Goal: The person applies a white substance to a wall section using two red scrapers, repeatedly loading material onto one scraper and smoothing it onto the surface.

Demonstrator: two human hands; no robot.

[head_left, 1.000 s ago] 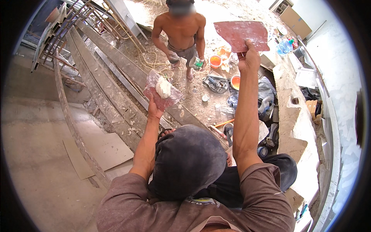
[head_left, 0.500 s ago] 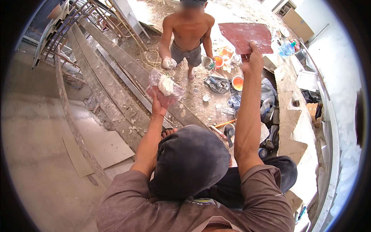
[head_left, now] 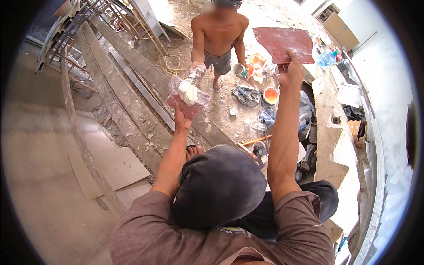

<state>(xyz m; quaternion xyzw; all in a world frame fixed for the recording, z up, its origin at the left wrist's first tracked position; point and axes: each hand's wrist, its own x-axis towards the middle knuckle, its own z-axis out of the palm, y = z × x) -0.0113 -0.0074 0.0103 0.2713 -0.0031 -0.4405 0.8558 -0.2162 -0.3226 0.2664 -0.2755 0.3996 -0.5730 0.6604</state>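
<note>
- Rods stand jumbled at the far left.
- A pale sheet lies on the floor at the near left, with a bent plank passing over it.
- Dusty planks slant from the far left toward the middle.
- The person's left hand is raised left of the middle, its fingers gripping the near edge of a red plate, thumb on top.
- White paste sits in a lump on that plate, toward its far side.
- The co-worker's right hand, smeared white, is at the far side of the paste; its fingers are too small to make out.
- The person's dark cap fills the near middle.
- The co-worker's left hand is by a can; I cannot tell how its fingers lie.
- A bucket, orange inside, stands on the ground right of a black tray.
- The person's right hand is raised to the right, gripping the near edge of a red blade, thumb on top.
- A blue bottle stands at the far right.
- A rough slab runs along the right, beside a pale wall.
</note>
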